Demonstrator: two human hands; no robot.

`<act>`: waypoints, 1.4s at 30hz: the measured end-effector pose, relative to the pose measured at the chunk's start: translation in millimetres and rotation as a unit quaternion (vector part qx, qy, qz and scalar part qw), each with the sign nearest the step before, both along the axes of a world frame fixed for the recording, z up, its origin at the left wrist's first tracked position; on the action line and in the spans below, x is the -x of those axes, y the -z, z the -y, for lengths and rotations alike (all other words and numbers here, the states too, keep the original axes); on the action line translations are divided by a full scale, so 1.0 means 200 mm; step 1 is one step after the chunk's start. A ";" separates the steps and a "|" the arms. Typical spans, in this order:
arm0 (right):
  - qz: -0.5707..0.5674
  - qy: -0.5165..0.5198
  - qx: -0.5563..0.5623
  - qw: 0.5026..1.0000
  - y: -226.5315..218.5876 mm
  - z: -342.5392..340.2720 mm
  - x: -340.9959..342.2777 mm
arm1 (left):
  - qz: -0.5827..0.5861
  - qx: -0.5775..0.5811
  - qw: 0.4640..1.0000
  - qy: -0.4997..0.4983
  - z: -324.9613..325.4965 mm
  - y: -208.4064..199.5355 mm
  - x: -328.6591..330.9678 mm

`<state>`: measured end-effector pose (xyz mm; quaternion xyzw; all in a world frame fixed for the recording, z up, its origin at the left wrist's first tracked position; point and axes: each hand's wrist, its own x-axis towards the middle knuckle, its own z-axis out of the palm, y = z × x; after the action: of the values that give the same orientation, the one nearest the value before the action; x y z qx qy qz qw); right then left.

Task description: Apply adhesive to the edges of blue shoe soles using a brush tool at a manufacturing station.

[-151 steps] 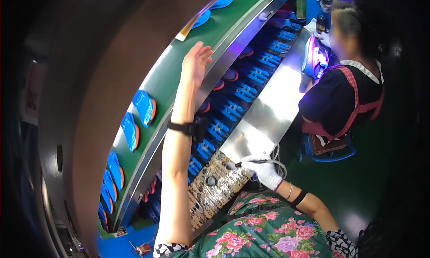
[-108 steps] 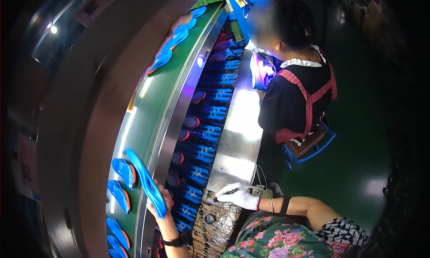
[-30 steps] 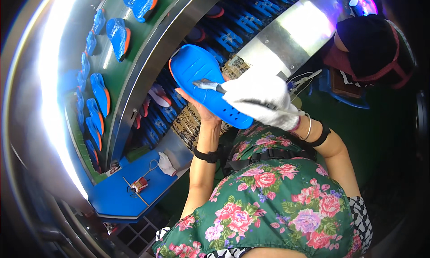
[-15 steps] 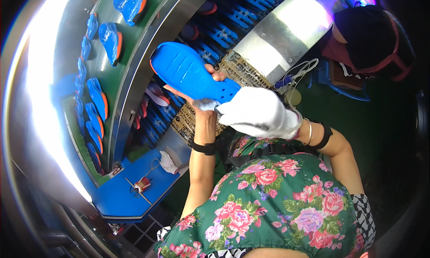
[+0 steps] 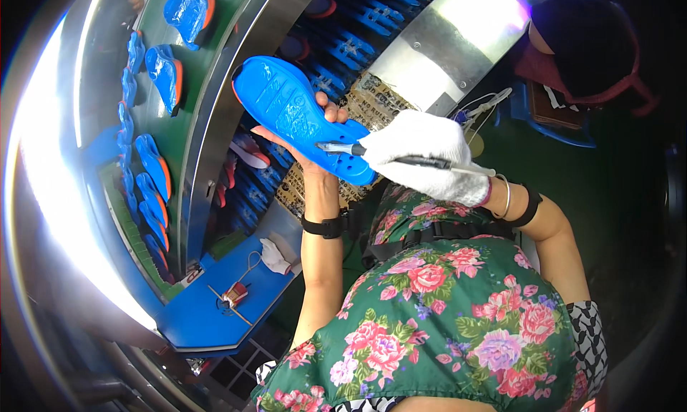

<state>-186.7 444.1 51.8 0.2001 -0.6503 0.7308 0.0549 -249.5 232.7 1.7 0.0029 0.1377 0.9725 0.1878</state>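
Note:
My left hand (image 5: 312,163), bare, holds a blue shoe sole (image 5: 286,104) with a thin orange edge visible at the far left. Its fingertips curl over the sole's right side, and the palm is beneath. In a white glove, my right hand (image 5: 422,154) grips a flat brush (image 5: 340,148). The bristles lie against the sole near its narrower, holed end. A glossy wet film shows on the sole's middle and wide end. The brush handle sticks out behind the gloved fingers to the right.
Blue soles with orange edges sit along a green conveyor belt (image 5: 204,76) at left. Racks of blue soles (image 5: 351,43) lie beyond my hands. A blue table (image 5: 200,315) bears a small tin and a white glove (image 5: 274,256). Another person (image 5: 587,47) is at upper right.
The sole has shifted slightly up and left. My gloved hand has turned, so the brush now shows on the sole's surface, and a wet gloss is visible there. The belt's soles have moved slightly.

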 end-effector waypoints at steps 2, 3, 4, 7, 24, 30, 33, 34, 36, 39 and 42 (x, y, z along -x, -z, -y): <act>-0.190 0.032 -0.131 0.972 0.01 -0.01 0.00 | 0.015 0.042 0.999 -0.020 0.05 0.04 0.03; -0.210 0.017 -0.150 0.966 0.02 0.00 -0.02 | 0.008 0.066 0.998 0.006 0.04 0.04 0.05; -0.202 0.006 -0.162 0.966 0.02 0.01 -0.05 | 0.001 0.088 0.996 0.032 0.04 0.05 0.07; -0.060 -0.088 -0.020 0.994 0.00 0.00 -0.03 | -0.009 0.041 0.996 0.084 0.07 0.03 0.10; -0.127 -0.164 -0.116 0.971 0.07 -0.07 0.05 | 0.031 0.272 0.910 0.310 0.09 0.10 0.23; 0.205 -0.002 0.049 0.977 0.01 -0.17 0.09 | 0.140 0.106 0.969 0.176 0.00 0.17 0.08; 0.097 0.055 -0.076 0.991 0.01 -0.21 0.15 | 0.151 0.095 0.978 0.107 -0.09 0.26 -0.08; 0.069 0.065 -0.094 0.991 0.01 -0.22 0.17 | 0.074 0.127 0.981 0.130 -0.12 0.26 -0.10; 0.063 0.053 -0.092 0.992 0.02 -0.23 0.19 | 0.089 0.163 0.979 0.084 -0.21 0.19 -0.13; 0.041 0.036 -0.109 0.993 0.03 -0.26 0.19 | 0.098 0.253 0.961 0.049 -0.24 0.19 -0.15; -0.017 0.025 -0.149 0.988 0.07 -0.30 0.18 | 0.099 0.311 0.938 0.117 -0.22 0.16 -0.15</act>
<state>-222.7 504.4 37.2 0.2015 -0.7557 0.6208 0.0539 -220.3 277.4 -29.6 -0.1359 0.4131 0.8476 0.3041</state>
